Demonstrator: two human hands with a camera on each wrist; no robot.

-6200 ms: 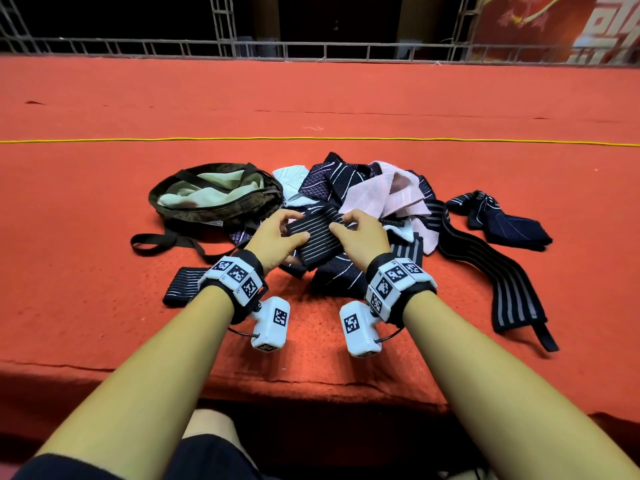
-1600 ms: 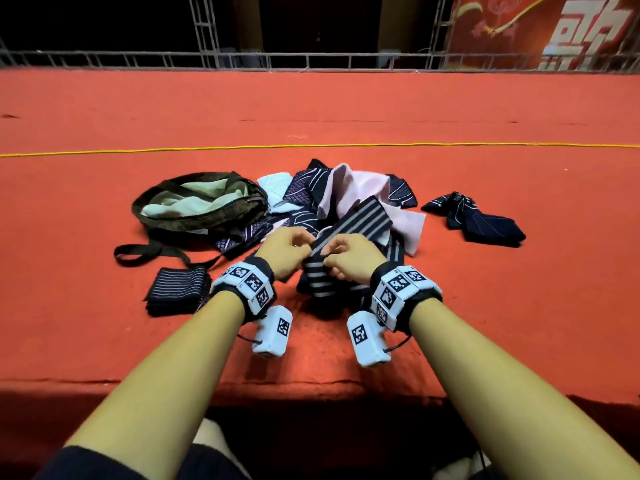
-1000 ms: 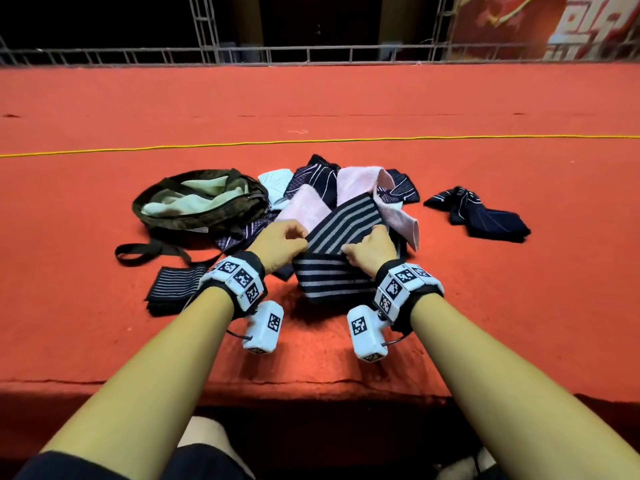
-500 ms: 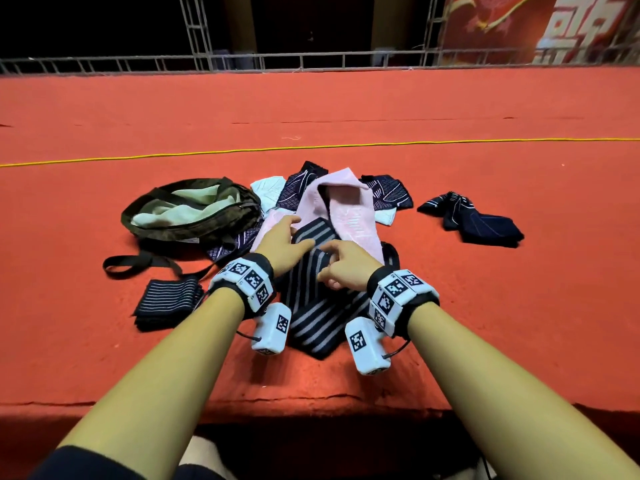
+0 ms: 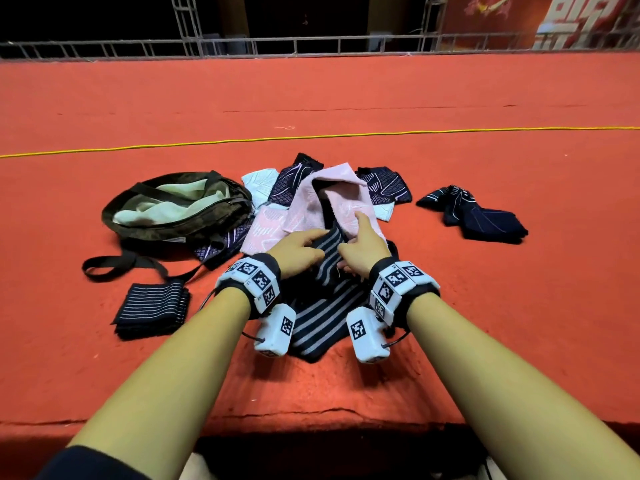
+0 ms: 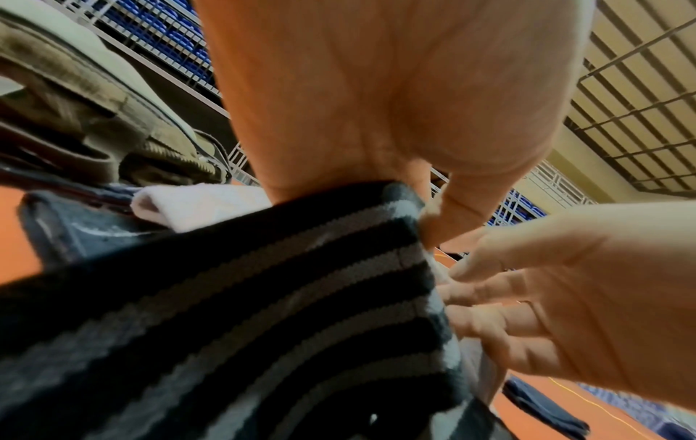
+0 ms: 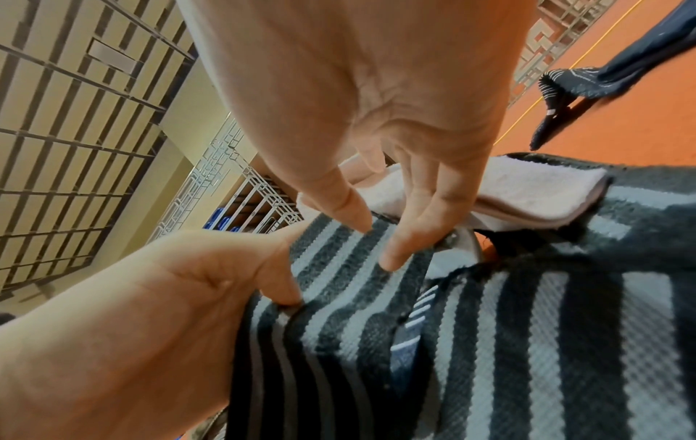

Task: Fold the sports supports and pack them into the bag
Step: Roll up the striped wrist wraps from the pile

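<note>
A black support with grey stripes (image 5: 325,317) lies on the red carpet between my wrists, folded over at its far end. My left hand (image 5: 308,245) pinches that fold, thumb dug into the cloth (image 7: 286,291); its fingers are hidden behind the fabric (image 6: 244,312). My right hand (image 5: 362,244) rests beside it, thumb and one fingertip (image 7: 391,259) lying on top of the stripes and the index finger stretched over a pink support (image 5: 337,206). The olive bag (image 5: 180,230) sits open at the left, with pale cloth inside.
A folded, thinly striped dark support (image 5: 152,308) lies near the bag's strap (image 5: 114,266). White and dark patterned supports (image 5: 384,188) are piled behind the pink one, and a dark pair (image 5: 481,220) lies to the right. The carpet's front edge (image 5: 311,414) is close to me.
The long striped support was drawn in from the right and folded up. In the last half second my hands closed together on its far end, and my right index finger reached onto the pink support.
</note>
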